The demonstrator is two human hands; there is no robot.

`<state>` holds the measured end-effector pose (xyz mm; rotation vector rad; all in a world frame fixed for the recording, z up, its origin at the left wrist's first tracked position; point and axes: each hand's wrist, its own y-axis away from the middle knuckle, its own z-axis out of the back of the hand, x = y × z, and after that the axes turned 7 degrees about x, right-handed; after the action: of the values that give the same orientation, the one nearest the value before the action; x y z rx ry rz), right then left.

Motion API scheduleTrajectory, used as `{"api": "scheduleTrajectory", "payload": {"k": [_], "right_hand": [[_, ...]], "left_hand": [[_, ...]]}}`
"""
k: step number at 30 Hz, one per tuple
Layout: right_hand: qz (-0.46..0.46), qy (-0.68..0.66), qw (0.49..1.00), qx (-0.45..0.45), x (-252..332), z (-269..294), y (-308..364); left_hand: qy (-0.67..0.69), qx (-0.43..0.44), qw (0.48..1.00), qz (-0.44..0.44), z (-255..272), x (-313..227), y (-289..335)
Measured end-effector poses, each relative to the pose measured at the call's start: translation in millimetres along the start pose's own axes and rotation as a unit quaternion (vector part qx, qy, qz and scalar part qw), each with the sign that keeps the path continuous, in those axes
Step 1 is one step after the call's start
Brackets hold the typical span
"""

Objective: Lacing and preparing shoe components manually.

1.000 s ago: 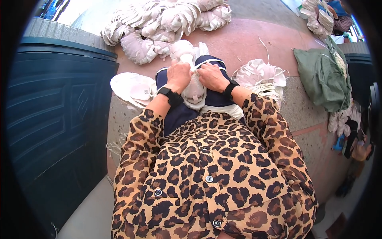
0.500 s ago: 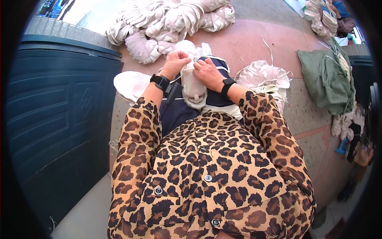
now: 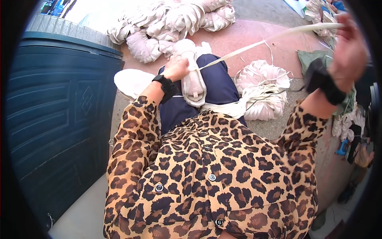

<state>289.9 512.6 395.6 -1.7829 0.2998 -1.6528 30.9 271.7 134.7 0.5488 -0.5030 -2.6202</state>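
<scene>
A pale pink and white shoe upper (image 3: 193, 85) lies lengthwise across my lap, on dark blue trousers. My left hand (image 3: 178, 68) is closed on its left edge, near the lacing area. From the upper's right side a flat off-white shoelace (image 3: 274, 38) stretches taut up to the far right. Its end is pinched in my right hand (image 3: 350, 53), which is raised well away from the lap and slightly blurred. A bundle of loose off-white laces (image 3: 227, 109) lies over my right thigh. A white shoe piece (image 3: 133, 82) sits left of my knees.
Beyond my knees is a large heap of tied shoe uppers (image 3: 167, 24). Further bundled uppers (image 3: 264, 83) lie right of my leg. A dark blue panelled door (image 3: 59, 115) stands close on the left. A green sack (image 3: 312, 59) is partly hidden behind my right arm.
My right hand has swung from the shoe upper out to the far right, drawing the shoelace out long and taut. My left hand remains at the upper, now gripping its edge.
</scene>
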Motion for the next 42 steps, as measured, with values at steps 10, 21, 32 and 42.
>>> {"api": "scheduleTrajectory", "payload": {"k": [10,21,32,42], "right_hand": [[-0.320,-0.033,0.771,0.550,-123,-145,230],[-0.098,0.235,0.851,0.459,-143,-193,283],[-0.006,0.326,0.824,0.464,-155,-203,292],[0.072,0.362,0.794,0.483,-156,-209,289]], "left_hand": [[-0.175,-0.089,0.970,-0.145,-1,10,43],[0.337,-0.075,0.938,0.045,-13,35,59],[0.625,0.038,0.776,0.068,5,52,50],[0.673,0.030,0.735,0.071,2,57,43]]}}
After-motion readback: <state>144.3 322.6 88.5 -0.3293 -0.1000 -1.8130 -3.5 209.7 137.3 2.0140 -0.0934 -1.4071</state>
